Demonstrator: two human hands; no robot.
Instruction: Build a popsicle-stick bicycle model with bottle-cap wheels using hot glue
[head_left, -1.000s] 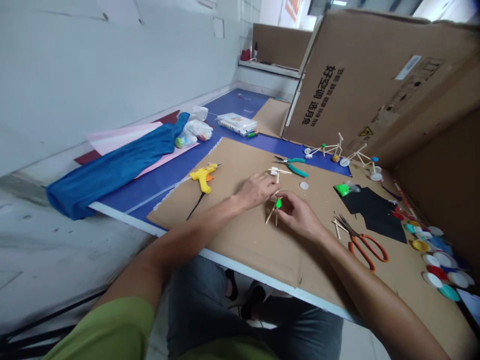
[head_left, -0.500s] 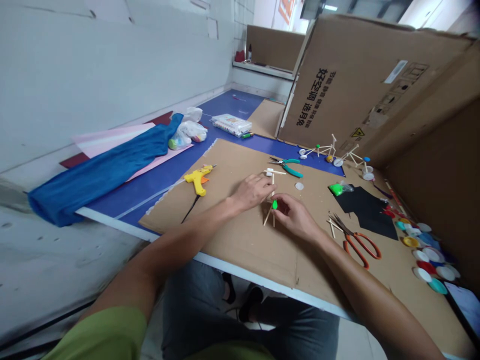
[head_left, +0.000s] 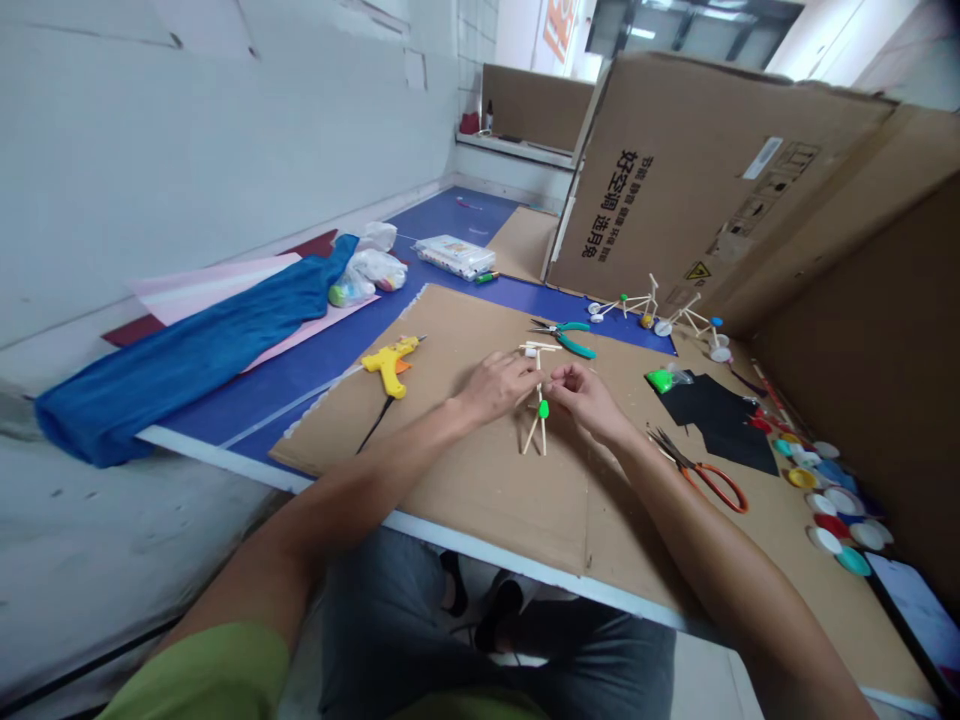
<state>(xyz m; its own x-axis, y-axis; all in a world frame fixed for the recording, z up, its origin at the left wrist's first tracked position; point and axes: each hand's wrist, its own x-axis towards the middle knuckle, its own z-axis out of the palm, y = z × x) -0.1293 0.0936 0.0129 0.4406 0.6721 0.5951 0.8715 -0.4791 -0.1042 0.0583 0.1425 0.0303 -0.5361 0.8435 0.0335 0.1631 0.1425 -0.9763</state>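
A small frame of thin wooden sticks with a green bead (head_left: 541,410) stands on the brown cardboard sheet (head_left: 465,480) in front of me. My left hand (head_left: 497,385) pinches the sticks from the left, fingers closed. From the right, my right hand (head_left: 589,398) grips the same frame near its top, fingers curled. A white bottle cap and crossed sticks (head_left: 538,349) lie just beyond the hands.
Yellow glue gun (head_left: 389,361) at left, green-handled pliers (head_left: 570,335) beyond, orange scissors (head_left: 705,470) at right. Two finished stick models (head_left: 660,310) stand by a big cardboard box (head_left: 697,190). Black paper (head_left: 712,410), coloured caps (head_left: 832,500), blue cloth (head_left: 187,350).
My right hand has moved up from beside the green bead to the top of the stick frame, closer to my left hand. The view has shifted slightly.
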